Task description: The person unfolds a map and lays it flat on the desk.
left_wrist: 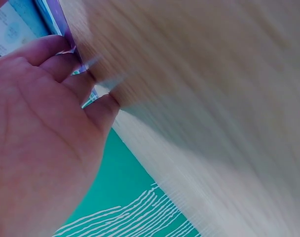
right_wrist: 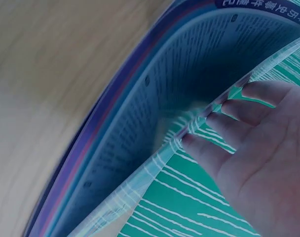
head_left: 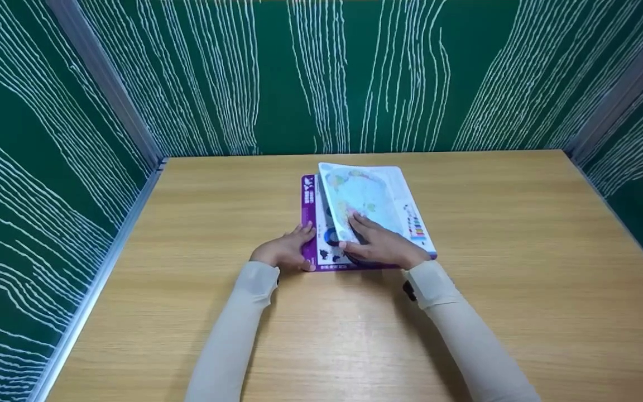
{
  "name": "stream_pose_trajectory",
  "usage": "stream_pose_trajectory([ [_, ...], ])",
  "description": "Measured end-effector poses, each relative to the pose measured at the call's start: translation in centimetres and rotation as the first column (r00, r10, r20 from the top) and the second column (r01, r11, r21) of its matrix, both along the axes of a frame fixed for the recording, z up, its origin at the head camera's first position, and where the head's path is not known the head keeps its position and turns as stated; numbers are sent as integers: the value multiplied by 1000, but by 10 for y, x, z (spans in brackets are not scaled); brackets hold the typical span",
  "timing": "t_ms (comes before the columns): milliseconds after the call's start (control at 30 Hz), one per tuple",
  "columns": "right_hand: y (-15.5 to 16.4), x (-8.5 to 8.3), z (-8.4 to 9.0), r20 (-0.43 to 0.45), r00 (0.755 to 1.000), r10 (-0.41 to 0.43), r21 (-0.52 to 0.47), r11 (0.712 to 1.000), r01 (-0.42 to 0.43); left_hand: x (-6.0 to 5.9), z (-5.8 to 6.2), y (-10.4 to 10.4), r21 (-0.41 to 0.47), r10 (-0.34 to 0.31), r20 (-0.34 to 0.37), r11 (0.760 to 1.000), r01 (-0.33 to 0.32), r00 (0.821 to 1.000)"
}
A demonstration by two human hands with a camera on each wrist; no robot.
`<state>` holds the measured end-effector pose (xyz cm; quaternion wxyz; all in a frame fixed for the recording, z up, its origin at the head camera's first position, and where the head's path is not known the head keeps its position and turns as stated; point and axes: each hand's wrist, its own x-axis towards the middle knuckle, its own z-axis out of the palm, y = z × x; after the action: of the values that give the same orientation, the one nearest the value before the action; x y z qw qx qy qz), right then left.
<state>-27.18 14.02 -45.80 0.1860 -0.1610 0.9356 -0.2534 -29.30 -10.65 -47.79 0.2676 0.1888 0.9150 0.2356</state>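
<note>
A booklet of glossy map sheets with a purple-bordered page [head_left: 308, 206] lies on the wooden table. Its raised top leaf [head_left: 366, 190], printed with a pale blue map, slants over the page below. My right hand [head_left: 380, 243] lies palm down on that leaf, thumb near its lower left corner. In the right wrist view, the straight fingers [right_wrist: 209, 153] touch the leaf's outer face, and a page of small text [right_wrist: 155, 84] shows beneath the bowed leaf. My left hand [head_left: 285, 248] rests at the booklet's left edge, fingertips on the purple border; in the left wrist view its fingers [left_wrist: 56, 64] reach that edge.
The wooden table [head_left: 198, 223] extends around the booklet on all sides. Green panels with white wavy lines [head_left: 321, 78] stand behind and at both sides, joined by grey posts [head_left: 109, 78]. Both forearms wear pale sleeves [head_left: 226, 335].
</note>
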Motion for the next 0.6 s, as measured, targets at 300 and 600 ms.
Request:
stream_pose_trajectory([
  [300, 18, -1, 1, 15, 1000, -12, -79, 997, 13, 1, 0, 0, -6, 21, 7, 1000, -20, 1000],
  [600, 36, 0, -2, 19, 1000, 3, -172, 985, 0, 1, 2, -1, -13, -3, -11, 1000, 3, 1000],
])
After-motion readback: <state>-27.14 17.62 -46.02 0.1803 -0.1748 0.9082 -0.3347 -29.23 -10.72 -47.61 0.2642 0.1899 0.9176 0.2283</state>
